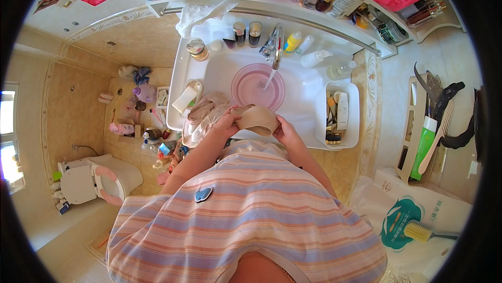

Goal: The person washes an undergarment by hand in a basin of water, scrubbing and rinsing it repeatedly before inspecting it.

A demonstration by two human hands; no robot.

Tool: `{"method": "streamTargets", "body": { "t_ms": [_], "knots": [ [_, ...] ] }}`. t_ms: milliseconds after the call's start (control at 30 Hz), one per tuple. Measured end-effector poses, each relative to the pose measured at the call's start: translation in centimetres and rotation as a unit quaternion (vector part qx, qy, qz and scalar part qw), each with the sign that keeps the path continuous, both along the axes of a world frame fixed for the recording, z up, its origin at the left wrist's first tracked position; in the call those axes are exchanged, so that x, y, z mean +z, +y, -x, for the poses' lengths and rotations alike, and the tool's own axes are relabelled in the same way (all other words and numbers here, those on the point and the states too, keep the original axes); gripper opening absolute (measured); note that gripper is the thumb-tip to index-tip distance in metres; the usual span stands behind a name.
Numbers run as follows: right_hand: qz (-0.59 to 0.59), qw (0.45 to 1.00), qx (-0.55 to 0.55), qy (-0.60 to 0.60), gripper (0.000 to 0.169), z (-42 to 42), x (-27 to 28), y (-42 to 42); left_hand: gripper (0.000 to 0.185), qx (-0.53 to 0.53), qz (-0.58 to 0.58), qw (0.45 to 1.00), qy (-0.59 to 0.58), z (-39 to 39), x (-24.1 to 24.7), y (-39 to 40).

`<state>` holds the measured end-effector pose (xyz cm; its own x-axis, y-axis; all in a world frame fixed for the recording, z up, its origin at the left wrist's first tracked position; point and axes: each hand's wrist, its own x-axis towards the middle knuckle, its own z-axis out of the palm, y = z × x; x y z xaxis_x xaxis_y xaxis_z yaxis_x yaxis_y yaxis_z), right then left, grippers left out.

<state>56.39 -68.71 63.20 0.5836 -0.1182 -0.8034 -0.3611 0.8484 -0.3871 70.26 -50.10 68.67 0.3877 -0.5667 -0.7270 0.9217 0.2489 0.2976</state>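
A beige fabric garment (258, 119) with a curved, cup-like shape is stretched between both hands at the front of the white washbasin (300, 98). My left hand (227, 123) grips its left edge, and my right hand (284, 129) pinches its right edge. Just beyond the garment a translucent pink plastic basin (240, 81) stands in the washbasin. Water runs into it from the chrome faucet (278, 49). Beside my left hand, a crumpled pale pink and beige cloth (206, 112) lies over the washbasin's left front edge.
At left, a white soap bar (185, 99) rests on a small dish. A white plastic bin (355, 126) of toiletries stands on the right rim. Several bottles, including a yellow one (292, 42), line the back ledge. Above runs a metal towel rail (313, 21) with a white cloth (202, 15).
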Motion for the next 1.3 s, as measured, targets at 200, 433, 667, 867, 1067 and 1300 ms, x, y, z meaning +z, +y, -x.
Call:
{"method": "streamTargets", "body": {
  "t_ms": [200,433,667,867,1067,1300],
  "knots": [
    [0.002,1.000,-0.003,0.011,0.027,0.1,0.0,-0.1,0.046,0.001,-0.003,1.000,0.000,0.1,0.4,-0.2],
    [0.006,1.000,-0.015,0.021,0.027,0.3,0.2,-0.3,0.043,-0.011,-0.002,1.000,-0.004,0.1,0.6,-0.6],
    [0.007,1.000,-0.006,0.013,0.028,0.0,0.5,-0.3,0.043,-0.007,0.003,1.000,-0.005,0.0,0.4,-0.5],
    [0.006,1.000,-0.004,0.010,0.028,0.0,0.1,-0.6,0.042,-0.009,0.015,1.000,-0.014,-0.1,-0.4,-0.4],
    [0.010,1.000,0.003,0.009,0.028,-0.3,0.9,-0.6,0.041,-0.012,0.017,1.000,-0.016,-0.3,0.0,-0.5],
    [0.014,1.000,0.001,0.023,0.028,-0.5,1.3,-0.6,0.041,-0.009,0.002,1.000,-0.015,-0.4,0.2,-0.6]
  ]
}}
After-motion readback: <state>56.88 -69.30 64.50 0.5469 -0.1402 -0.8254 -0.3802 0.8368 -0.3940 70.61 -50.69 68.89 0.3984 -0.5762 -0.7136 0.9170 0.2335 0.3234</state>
